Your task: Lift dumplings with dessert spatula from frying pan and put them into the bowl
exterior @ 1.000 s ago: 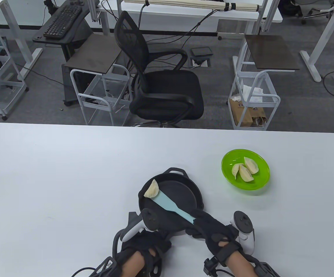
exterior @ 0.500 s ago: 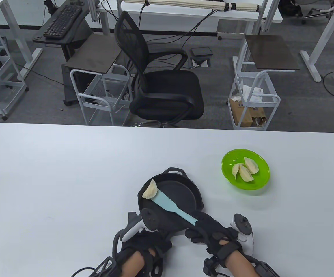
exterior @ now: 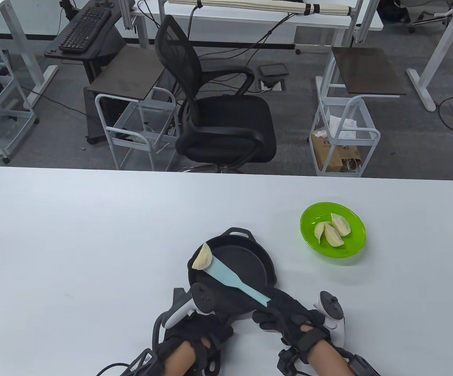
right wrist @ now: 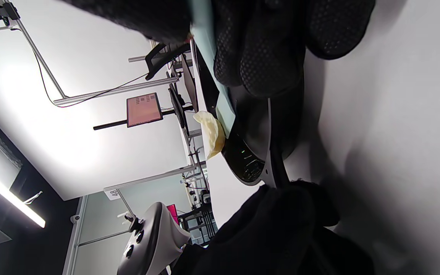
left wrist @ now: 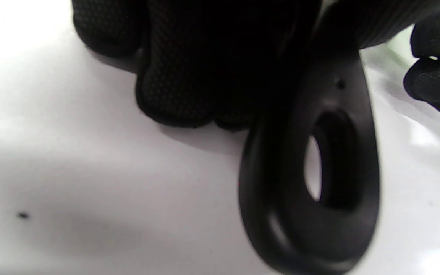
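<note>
A black frying pan (exterior: 249, 270) sits on the white table near the front edge. One pale dumpling (exterior: 203, 258) lies at the pan's left rim, on the tip of a light blue dessert spatula (exterior: 230, 277). My right hand (exterior: 285, 315) grips the spatula's handle; the right wrist view shows the spatula blade (right wrist: 208, 49) under the dumpling (right wrist: 210, 133). My left hand (exterior: 195, 333) holds the pan's handle, whose looped end (left wrist: 311, 183) fills the left wrist view. A green bowl (exterior: 353, 244) to the right holds three dumplings (exterior: 332, 231).
A black office chair (exterior: 218, 117), white wire carts (exterior: 343, 133) and desks stand on the floor beyond the table's far edge.
The spatula has pushed the dumpling slightly left and up against the pan's rim. My right hand has shifted a little to the right and back. The left hand has not moved.
</note>
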Motion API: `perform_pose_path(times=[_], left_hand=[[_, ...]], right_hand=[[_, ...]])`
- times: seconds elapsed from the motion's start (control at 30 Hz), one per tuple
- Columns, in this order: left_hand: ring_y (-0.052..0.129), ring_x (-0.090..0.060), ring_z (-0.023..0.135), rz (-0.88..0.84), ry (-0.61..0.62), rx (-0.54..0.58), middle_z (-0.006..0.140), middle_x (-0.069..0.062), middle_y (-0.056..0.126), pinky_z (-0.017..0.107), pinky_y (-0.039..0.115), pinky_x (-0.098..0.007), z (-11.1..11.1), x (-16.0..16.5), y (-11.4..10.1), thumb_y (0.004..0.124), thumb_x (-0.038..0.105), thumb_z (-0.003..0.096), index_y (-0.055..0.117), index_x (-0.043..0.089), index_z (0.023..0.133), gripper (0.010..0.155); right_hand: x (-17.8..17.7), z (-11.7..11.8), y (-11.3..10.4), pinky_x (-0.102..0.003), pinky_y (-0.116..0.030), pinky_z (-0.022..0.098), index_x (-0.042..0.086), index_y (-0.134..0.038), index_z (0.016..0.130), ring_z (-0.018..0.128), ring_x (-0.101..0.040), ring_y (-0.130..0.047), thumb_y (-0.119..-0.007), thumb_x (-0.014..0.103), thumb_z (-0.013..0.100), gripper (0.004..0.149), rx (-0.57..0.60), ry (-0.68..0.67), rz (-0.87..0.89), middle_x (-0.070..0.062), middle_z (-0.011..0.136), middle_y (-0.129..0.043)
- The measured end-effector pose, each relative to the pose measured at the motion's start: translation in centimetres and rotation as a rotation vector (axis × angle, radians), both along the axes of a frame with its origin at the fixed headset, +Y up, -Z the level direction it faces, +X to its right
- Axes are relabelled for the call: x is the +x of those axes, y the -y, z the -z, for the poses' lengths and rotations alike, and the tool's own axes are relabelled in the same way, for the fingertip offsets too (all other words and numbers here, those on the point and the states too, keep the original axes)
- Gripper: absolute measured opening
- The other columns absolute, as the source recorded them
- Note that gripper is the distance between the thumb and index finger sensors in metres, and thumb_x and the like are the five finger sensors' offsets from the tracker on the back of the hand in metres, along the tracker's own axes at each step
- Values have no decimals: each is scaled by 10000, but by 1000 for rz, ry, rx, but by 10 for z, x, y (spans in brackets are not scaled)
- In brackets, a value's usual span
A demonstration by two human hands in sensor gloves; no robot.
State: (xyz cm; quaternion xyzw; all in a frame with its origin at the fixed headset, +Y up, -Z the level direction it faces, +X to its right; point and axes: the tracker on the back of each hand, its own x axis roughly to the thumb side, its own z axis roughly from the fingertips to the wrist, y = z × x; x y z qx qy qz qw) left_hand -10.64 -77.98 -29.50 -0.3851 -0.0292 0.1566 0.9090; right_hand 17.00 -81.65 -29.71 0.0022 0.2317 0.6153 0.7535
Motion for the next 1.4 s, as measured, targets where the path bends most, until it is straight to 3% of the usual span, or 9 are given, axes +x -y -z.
perform_pose_path(times=[0.3, 0.87, 1.4], left_hand=[[1022, -189, 490, 2, -2, 2, 591, 103, 1062, 557, 749, -467, 0, 0, 0, 692, 715, 472, 689, 253, 947, 663], [1021, -191, 487, 3, -2, 2, 586, 106, 1062, 554, 750, -468, 0, 0, 0, 690, 720, 470, 689, 253, 945, 666], [1020, -191, 482, 1, -8, 1, 582, 104, 1062, 550, 751, -467, 0, -1, 0, 690, 722, 470, 688, 253, 941, 665]], right_hand=[[12, 1, -11, -643, -576, 664, 65, -446, 1064, 800, -475, -780, -668, 273, 573, 578, 34, 78, 73, -251, 1007, -650], [60, 3, -32, -649, -555, 671, 79, -425, 1065, 813, -477, -754, -655, 278, 576, 575, 129, 357, 148, -261, 1009, -618], [98, 2, -30, -648, -542, 677, 86, -409, 1065, 826, -480, -734, -650, 283, 578, 578, 75, 593, 184, -261, 1014, -596]])
